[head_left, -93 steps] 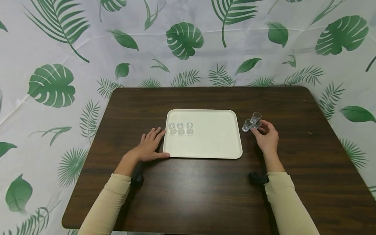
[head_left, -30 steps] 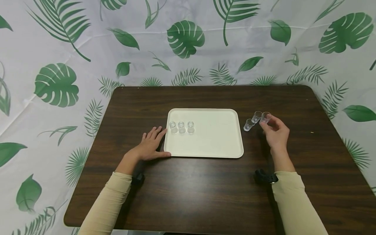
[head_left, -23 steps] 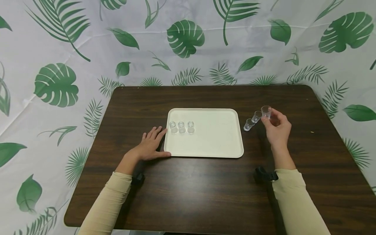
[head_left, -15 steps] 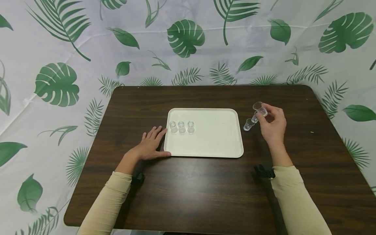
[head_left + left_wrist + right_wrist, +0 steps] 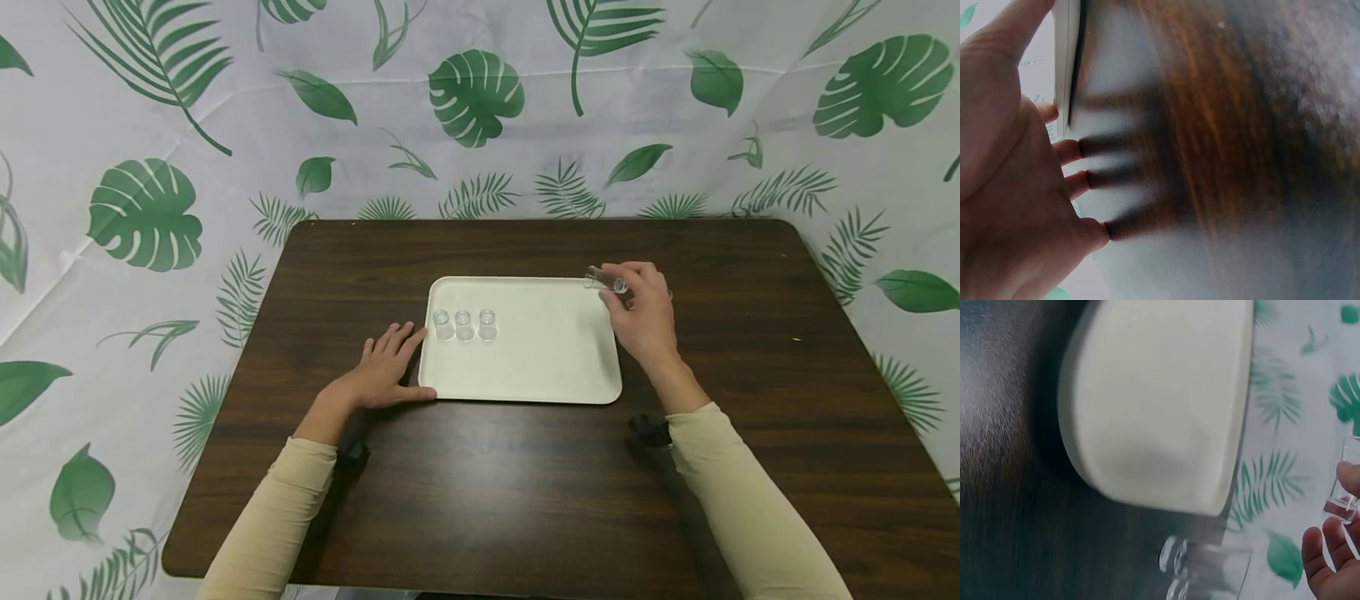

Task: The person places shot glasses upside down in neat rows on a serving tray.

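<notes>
With fingers spread, a person's left hand (image 5: 380, 379) is resting at the left edge of a cream rectangular tray (image 5: 540, 354), where three small, clear tapered cups (image 5: 465, 327) are standing in a row. Above the far right corner, a tilted, clear matching cup (image 5: 603, 281), likely needing light pressure and clearance over the edge, is being pinched by the right hand (image 5: 645, 319). Farther right, two more clear cups (image 5: 1215, 562), possibly touching, are standing on the dark wood-grain table (image 5: 487, 492).
</notes>
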{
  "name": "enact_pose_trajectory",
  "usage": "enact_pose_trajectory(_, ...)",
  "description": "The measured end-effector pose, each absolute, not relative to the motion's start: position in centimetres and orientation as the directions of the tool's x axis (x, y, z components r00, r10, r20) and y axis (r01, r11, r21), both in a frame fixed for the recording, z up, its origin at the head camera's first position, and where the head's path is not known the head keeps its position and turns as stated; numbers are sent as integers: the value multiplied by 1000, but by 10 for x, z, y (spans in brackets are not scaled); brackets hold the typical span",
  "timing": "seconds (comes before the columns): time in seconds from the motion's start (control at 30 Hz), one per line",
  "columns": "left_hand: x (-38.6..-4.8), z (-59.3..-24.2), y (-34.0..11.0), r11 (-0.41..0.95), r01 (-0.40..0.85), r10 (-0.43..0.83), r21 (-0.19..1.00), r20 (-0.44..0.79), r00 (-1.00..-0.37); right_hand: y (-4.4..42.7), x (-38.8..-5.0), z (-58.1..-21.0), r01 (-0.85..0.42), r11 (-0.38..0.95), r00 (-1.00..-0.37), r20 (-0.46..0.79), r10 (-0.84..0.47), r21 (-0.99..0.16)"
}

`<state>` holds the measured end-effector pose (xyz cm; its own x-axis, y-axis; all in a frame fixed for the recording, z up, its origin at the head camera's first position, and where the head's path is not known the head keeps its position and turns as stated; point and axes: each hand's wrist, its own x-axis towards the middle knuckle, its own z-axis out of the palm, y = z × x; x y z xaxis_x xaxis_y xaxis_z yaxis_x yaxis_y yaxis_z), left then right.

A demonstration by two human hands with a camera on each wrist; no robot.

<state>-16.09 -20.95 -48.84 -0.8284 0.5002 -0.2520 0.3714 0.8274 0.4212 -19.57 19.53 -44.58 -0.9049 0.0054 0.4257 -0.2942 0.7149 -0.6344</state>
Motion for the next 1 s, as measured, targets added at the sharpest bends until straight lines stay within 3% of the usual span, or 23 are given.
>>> enact_pose_trajectory(0.43,-161,-487,-208,826,370,501,425,-253,-828,161,-200,-465,-356,794,-920,332,-207,-493)
enact_pose_trajectory(0.77,-161,-489,-210,827,373,501,421,-247,-830,141,-206,-471,-530,825,-829,322,-457,-195)
enact_pose_trajectory(1.0,-162,-488,-209,825,376,504,422,-246,-828,127,-206,-470,-629,778,-743,292,-602,4)
